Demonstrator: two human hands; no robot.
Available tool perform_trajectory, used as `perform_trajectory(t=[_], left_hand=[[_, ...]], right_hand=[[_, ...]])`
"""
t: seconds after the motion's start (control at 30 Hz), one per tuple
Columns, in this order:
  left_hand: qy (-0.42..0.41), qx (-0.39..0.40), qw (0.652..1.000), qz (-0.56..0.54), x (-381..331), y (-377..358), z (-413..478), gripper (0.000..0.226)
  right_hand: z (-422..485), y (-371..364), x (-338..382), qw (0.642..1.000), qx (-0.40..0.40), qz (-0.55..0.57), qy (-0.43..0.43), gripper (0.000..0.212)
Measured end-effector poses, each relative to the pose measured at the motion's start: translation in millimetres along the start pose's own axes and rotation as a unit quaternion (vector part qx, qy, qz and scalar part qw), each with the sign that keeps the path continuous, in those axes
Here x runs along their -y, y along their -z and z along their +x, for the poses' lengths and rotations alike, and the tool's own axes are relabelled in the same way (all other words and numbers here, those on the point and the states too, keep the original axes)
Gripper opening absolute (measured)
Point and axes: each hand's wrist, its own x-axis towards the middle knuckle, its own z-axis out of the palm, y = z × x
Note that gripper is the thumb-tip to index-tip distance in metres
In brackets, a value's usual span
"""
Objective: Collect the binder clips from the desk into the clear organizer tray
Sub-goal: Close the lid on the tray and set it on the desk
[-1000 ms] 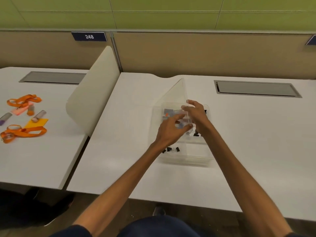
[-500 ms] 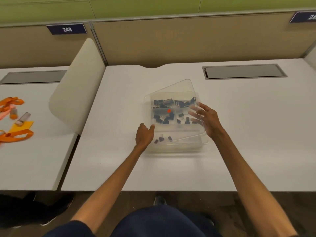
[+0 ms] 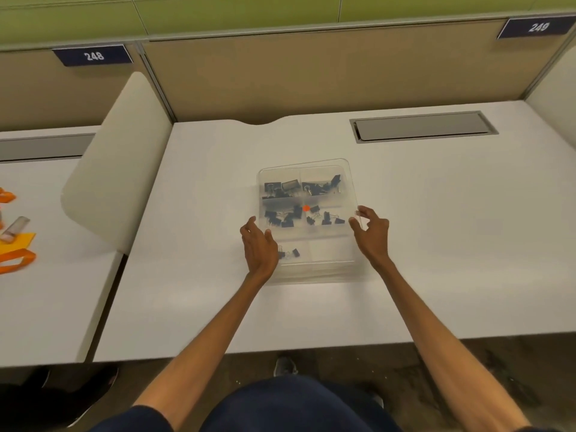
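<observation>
Binder clips (image 3: 290,215) lie in the tray's (image 3: 311,272) far and middle compartments, with a few in the near left one. My left hand (image 3: 260,247) grips the tray's left wall and my right hand (image 3: 372,236) pinches its right rim. If I lift unevenly, I think the slick plastic could slip and spill them. The white surface (image 3: 436,244) has a grey hatch (image 3: 424,127) beyond the tray. A curved divider (image 3: 115,169) stands left of the tray, a tan partition (image 3: 311,73) behind it.
</observation>
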Motion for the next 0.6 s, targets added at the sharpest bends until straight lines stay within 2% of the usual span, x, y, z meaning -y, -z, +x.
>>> perform_trajectory(t=[0.1, 0.37, 0.6], left_hand=[[0.002, -0.021, 1.0, -0.023, 7.5, 4.2, 0.3, 0.046], [-0.007, -0.013, 0.997, -0.072, 17.3, 1.4, 0.4, 0.048], [0.017, -0.041, 0.997, -0.062, 13.5, -10.6, -10.9, 0.042]], right_hand=[[-1.2, -9.1, -1.7, 1.0, 0.008, -0.008, 0.014, 0.041], [-8.6, -11.8, -1.8, 0.998, -0.016, -0.061, 0.025, 0.041], [-10.1, -7.0, -7.7, 0.989, -0.027, -0.136, -0.056, 0.045]])
